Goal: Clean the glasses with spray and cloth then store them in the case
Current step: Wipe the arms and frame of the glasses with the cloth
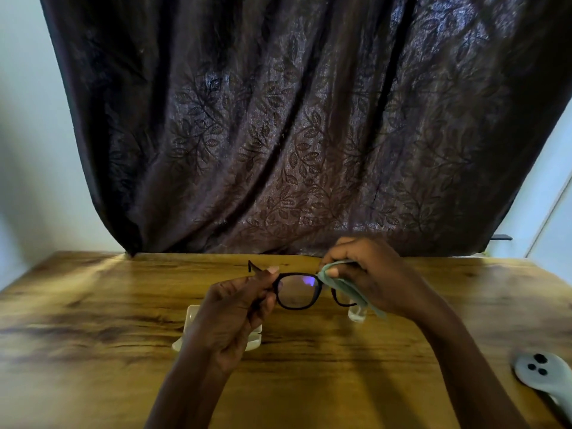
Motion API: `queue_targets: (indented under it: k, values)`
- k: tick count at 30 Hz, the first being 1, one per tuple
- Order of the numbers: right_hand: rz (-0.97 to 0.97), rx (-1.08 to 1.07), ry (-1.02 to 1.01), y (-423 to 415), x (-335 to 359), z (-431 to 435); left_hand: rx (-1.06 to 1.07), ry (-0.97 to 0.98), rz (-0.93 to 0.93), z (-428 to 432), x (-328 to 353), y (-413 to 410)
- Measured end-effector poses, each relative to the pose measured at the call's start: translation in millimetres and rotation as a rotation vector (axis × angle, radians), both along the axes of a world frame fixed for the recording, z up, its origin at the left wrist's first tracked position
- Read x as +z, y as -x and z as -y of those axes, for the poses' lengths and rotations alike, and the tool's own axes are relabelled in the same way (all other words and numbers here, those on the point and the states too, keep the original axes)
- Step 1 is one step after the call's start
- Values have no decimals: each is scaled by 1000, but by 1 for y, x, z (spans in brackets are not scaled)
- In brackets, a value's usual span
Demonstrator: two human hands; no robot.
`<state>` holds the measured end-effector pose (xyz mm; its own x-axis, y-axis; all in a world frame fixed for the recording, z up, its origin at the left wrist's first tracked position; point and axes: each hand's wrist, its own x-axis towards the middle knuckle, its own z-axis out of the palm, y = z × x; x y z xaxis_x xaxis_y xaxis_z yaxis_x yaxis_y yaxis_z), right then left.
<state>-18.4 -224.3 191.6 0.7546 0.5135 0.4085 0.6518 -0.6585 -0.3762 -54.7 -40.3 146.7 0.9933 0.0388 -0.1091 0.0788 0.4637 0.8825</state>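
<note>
So here's where we're at: the glasses (297, 291) are up in the air just below the middle of the frame, over the bench (93, 335), not resting on anything. Our left hand (229, 317) has its grip clamped on the frame's outer corner, thumb and fingers pinching by the hinge, with one temple arm poking up to the upper left. Our right hand (368, 274) has its grip closed on the green cloth (343, 284), folded over the other lens, which is hidden under it. We'd call this the wiping step, so storing comes later.

Handling thoughts, just our guess from the look of it: the black frame seems light and thin, stiff at the rims but bendy at the arms, and the lenses smudge and scratch easily. So hold it by the rim corner or the bridge, never on the glass, and don't squeeze hard or twist against the hinge. The cloth is soft and floppy, so pinching it on both sides of a lens makes sense.

The pale case (192, 320) sits on the bench right under the left hand, mostly hidden, so we can't tell how it lies. A small clear spray bottle (356, 314) peeks out below the cloth. There's a dark leafy curtain (278, 119) behind, and a grey gadget (538, 371) at lower right.
</note>
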Motion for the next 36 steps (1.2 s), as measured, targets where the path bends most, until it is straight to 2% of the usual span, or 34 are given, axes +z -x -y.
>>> queue_targets:
  k: [6,10,21,30,36]
  values:
    - [21,110,-49,7,3,-42,6,-22,35,5,-4,0]
    - [7,133,-55,4,1,-39,22,0,25,-5,-6,0]
    - [-14,-60,-80,-10,-2,24,5,112,-28,-20,-3,-1]
    - [130,33,-97,14,-12,-33,-23,29,-26,0,-8,-4]
    - [115,50,-87,14,-19,-42,-15,0,-12,-3,-15,-2]
